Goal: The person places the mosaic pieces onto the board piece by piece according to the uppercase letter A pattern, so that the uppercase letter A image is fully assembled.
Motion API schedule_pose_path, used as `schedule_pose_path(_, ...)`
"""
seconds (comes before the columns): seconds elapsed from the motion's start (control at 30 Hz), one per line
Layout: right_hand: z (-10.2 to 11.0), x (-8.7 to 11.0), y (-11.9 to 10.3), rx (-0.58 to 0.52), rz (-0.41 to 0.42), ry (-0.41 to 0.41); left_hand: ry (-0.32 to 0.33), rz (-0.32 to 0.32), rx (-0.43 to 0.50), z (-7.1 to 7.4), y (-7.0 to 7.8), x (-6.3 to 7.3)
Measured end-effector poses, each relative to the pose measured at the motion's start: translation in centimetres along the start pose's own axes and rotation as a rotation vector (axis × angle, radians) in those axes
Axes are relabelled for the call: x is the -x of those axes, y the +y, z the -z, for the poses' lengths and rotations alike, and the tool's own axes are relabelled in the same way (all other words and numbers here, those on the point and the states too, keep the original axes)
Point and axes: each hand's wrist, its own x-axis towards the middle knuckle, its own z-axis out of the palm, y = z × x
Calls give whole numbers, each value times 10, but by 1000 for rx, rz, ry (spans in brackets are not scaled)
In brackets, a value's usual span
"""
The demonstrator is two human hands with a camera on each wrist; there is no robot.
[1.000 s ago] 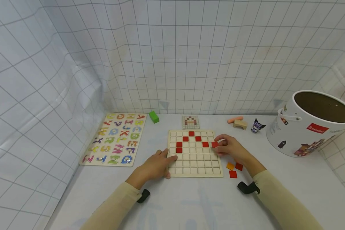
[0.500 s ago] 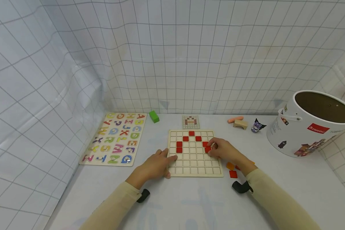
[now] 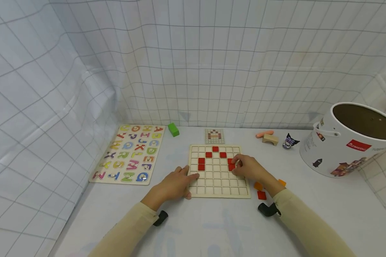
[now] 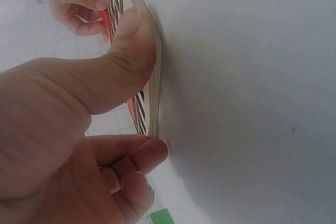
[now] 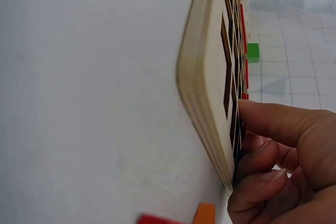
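Observation:
A wooden grid board (image 3: 220, 192) lies flat on the table, with several red tiles (image 3: 201, 167) set in its squares in a peaked shape. My left hand (image 3: 175, 184) rests at its left side, index finger on the squares, thumb by the near-left corner; the left wrist view shows the thumb (image 4: 126, 51) against the board's edge. On the right part of the grid my right hand (image 3: 249, 167) pinches a red tile (image 3: 231, 167), which sits just below another red tile. The right wrist view shows this hand's thumb (image 5: 268, 116) low over the squares.
Loose orange tiles (image 3: 258, 186) and a red tile (image 3: 262, 195) lie beside the right forearm. Behind the board is a small pattern card (image 3: 214, 136). An alphabet board (image 3: 128, 155) and green block (image 3: 173, 129) stand left; a wooden arch (image 3: 270, 139), figurine (image 3: 289, 141) and white bucket (image 3: 336, 153) right.
My right hand has carried the red tile leftward and slightly nearer, from the board's right edge to the square below another red tile. The left hand has kept its place.

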Motion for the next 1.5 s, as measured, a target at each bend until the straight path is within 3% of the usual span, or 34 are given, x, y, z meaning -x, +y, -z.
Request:
schedule_pose_path(0.33,-2,0,1,-16,-1,6,3,-6,1,-1,-2,1)
schedule_pose_path(0.47,6,8,4,-51,-12,6,3,-4,7,-2,-3,2)
schedule_pose_path(0.77,35,74,30,-118,-38,-30,-5,1,11,1,-1,4)
schedule_pose_path(1.0,44,107,60,25,20,8,-11,28,1,4,0,2)
schedule_pose_path(1.17,44,111,70,102,2,9,-25,23,7,3,2,-1)
schedule_pose_path(1.5,41,107,64,157,23,38,-11,13,0,3,2,0)
